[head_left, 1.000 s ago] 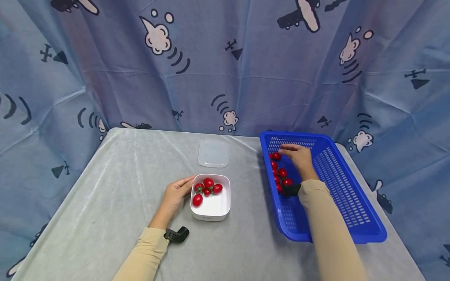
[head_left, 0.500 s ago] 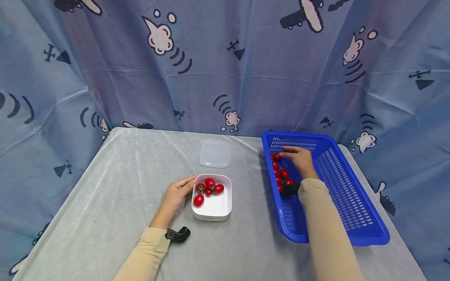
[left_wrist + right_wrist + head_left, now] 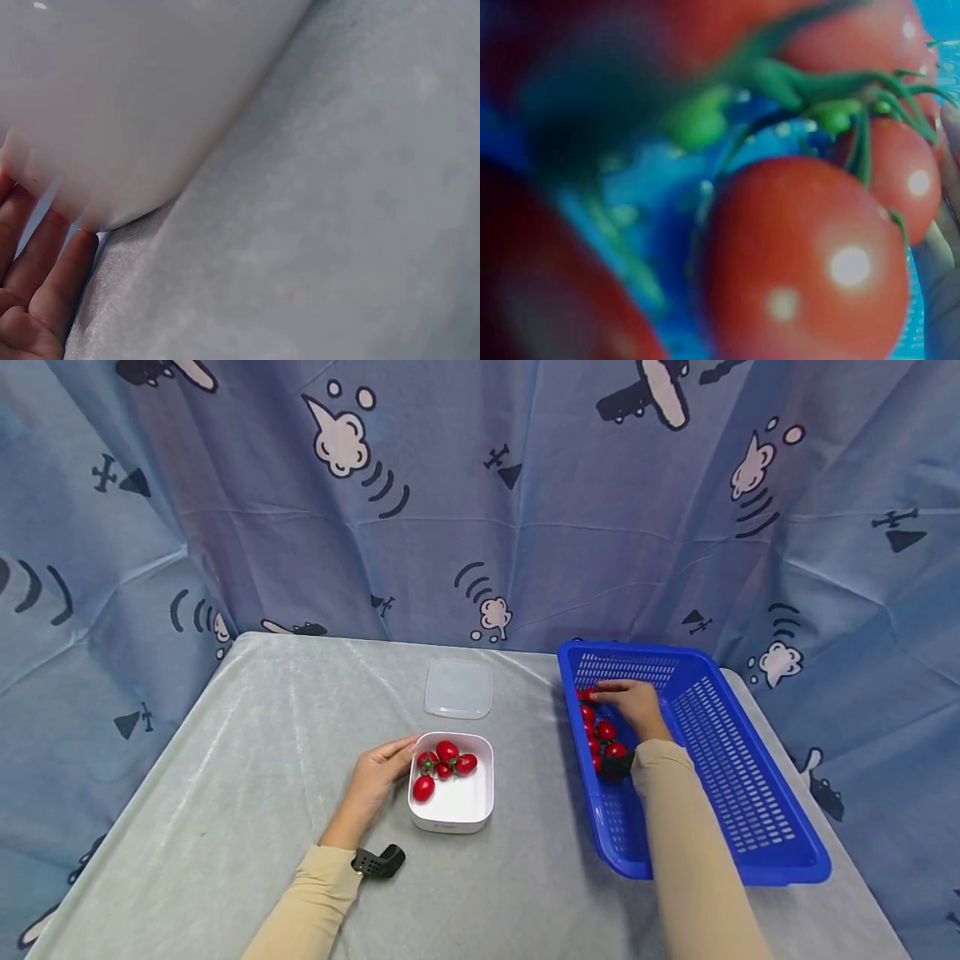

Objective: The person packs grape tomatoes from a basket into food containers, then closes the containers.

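Note:
A white square container with several red cherry tomatoes inside stands on the table in the head view. My left hand lies along its left side, fingers extended; in the left wrist view those fingers touch the white wall. My right hand is inside the blue basket, fingertips right at a tomato near the far left corner. The right wrist view shows a tomato on green stems close up, with part of the hand at the right edge. Whether the right fingers pinch a tomato I cannot tell.
A clear plastic lid lies behind the container. More tomatoes line the left side of the basket, beneath and beside the right wrist. A patterned blue curtain hangs behind the table.
My right hand has moved slightly down and left, its fingertips now overlapping the tomato in the far corner. The left hand and container have stayed in place.

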Demonstrator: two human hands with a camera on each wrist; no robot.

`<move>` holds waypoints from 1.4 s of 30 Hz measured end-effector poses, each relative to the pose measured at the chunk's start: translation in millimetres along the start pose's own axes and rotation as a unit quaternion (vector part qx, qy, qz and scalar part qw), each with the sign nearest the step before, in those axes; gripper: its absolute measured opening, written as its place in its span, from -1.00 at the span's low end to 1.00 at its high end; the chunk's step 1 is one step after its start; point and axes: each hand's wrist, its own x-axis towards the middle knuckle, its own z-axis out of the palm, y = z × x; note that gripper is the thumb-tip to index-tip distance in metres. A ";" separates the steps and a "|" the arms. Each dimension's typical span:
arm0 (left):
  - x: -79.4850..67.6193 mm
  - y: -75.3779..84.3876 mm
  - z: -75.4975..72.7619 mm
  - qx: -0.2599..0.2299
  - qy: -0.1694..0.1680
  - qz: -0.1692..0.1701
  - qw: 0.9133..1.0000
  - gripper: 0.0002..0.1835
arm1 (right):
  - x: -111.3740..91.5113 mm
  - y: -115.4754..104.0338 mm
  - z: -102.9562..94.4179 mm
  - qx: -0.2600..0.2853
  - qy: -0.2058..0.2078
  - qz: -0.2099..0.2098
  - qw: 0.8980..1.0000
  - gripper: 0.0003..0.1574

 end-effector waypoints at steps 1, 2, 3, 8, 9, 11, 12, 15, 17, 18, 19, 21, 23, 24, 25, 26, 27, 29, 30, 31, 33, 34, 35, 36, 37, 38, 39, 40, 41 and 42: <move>-0.1 0.1 0.0 -0.001 0.000 0.000 1.000 -0.62 | 0.0 0.7 0.1 -0.008 -0.002 -0.002 1.000 -0.39; -0.1 0.2 0.0 0.000 0.000 0.001 1.000 -0.62 | 0.2 1.2 0.6 -0.008 -0.003 -0.004 1.000 -0.40; -0.1 0.2 0.1 -0.001 0.000 0.001 1.000 -0.62 | 0.4 1.9 0.9 -0.014 -0.004 -0.007 1.000 -0.40; -0.8 1.0 0.5 -0.002 -0.001 0.003 1.000 -0.62 | 0.8 3.8 2.8 -0.001 -0.017 -0.015 1.000 -0.40; -0.8 1.2 0.3 -0.002 -0.001 0.003 1.000 -0.62 | 0.8 3.6 2.8 0.001 -0.021 -0.016 1.000 -0.39; -1.0 1.5 0.2 -0.004 -0.001 0.004 1.000 -0.63 | 0.5 2.9 1.9 0.008 -0.020 -0.013 1.000 -0.40; -1.2 1.7 0.1 -0.006 -0.001 0.004 1.000 -0.63 | 0.1 2.5 0.7 0.012 -0.018 -0.010 1.000 -0.39; -2.2 1.9 0.3 -0.008 0.000 0.005 1.000 -0.63 | -2.9 -1.5 -3.9 0.032 -0.010 0.010 0.999 -0.37; -3.0 2.1 0.3 -0.008 0.001 0.006 1.000 -0.64 | -6.1 -6.8 -7.6 0.061 -0.010 0.027 0.998 -0.34; -3.2 2.2 0.2 -0.009 0.001 0.006 1.000 -0.64 | -7.7 -10.0 -9.2 0.072 -0.011 0.035 0.997 -0.32; -3.5 2.2 0.1 -0.010 0.002 0.006 1.000 -0.64 | -9.4 -13.9 -10.6 0.084 -0.010 0.043 0.995 -0.31; -3.6 2.2 -0.2 -0.008 0.001 0.006 1.000 -0.63 | -13.0 -21.8 -13.6 0.096 -0.007 0.060 0.993 -0.28; -3.3 2.2 -0.6 -0.009 0.000 0.005 1.000 -0.63 | -16.9 -30.2 -16.4 0.101 -0.003 0.072 0.992 -0.26; -3.0 2.2 -0.7 -0.007 0.000 0.004 1.000 -0.63 | -19.2 -34.0 -17.8 0.095 -0.001 0.078 0.992 -0.27; -2.7 2.2 -0.8 -0.004 -0.002 0.003 1.000 -0.63 | -21.6 -38.0 -19.1 0.097 -0.001 0.081 0.992 -0.27; -2.4 2.4 -0.8 0.001 -0.003 0.002 1.000 -0.62 | -24.5 -42.2 -20.5 0.094 -0.002 0.087 0.992 -0.25; -2.0 2.6 -0.8 0.002 -0.004 0.001 1.000 -0.62 | -27.9 -46.3 -21.7 0.097 -0.005 0.085 0.992 -0.24; -1.5 2.9 -0.8 0.005 -0.005 -0.001 1.000 -0.62 | -34.5 -53.9 -23.5 0.105 -0.010 0.077 0.991 -0.22; -1.3 3.1 -0.9 0.008 -0.006 -0.001 1.000 -0.62 | -38.0 -57.8 -24.2 0.109 -0.011 0.073 0.991 -0.22; -1.1 3.2 -1.1 0.009 -0.007 -0.001 1.000 -0.61 | -41.2 -61.9 -24.7 0.120 -0.012 0.066 0.991 -0.20; -0.7 3.4 -1.3 0.006 -0.007 0.000 1.000 -0.61 | -47.8 -70.2 -25.1 0.130 -0.016 0.049 0.990 -0.17; -0.6 3.4 -1.5 0.004 -0.007 -0.001 1.000 -0.61 | -51.1 -74.5 -24.9 0.130 -0.019 0.041 0.990 -0.17; -0.6 3.6 -1.7 0.003 -0.007 0.000 1.000 -0.61 | -54.7 -78.9 -24.4 0.124 -0.024 0.032 0.991 -0.16; -0.5 3.6 -1.9 0.002 -0.008 0.000 1.000 -0.60 | -57.8 -82.9 -23.5 0.123 -0.030 0.022 0.992 -0.16; -0.4 3.5 -2.0 0.001 -0.009 0.001 1.000 -0.60 | -61.5 -87.1 -22.3 0.117 -0.038 0.010 0.992 -0.17; -0.4 3.5 -2.0 0.000 -0.009 0.001 1.000 -0.60 | -64.8 -91.1 -20.6 0.114 -0.047 0.000 0.992 -0.18; -0.3 3.2 -2.0 -0.003 -0.009 0.000 1.000 -0.60 | -68.1 -95.0 -18.5 0.118 -0.056 -0.013 0.991 -0.20; -0.3 3.0 -2.0 -0.001 -0.010 0.000 1.000 -0.59 | -71.4 -98.7 -16.2 0.119 -0.062 -0.023 0.991 -0.22; -0.2 2.8 -2.2 0.001 -0.011 0.001 1.000 -0.59 | -74.5 -102.2 -13.8 0.123 -0.068 -0.031 0.990 -0.24; 0.0 2.4 -2.2 0.002 -0.011 0.001 1.000 -0.59 | -77.4 -105.4 -11.3 0.133 -0.073 -0.040 0.988 -0.27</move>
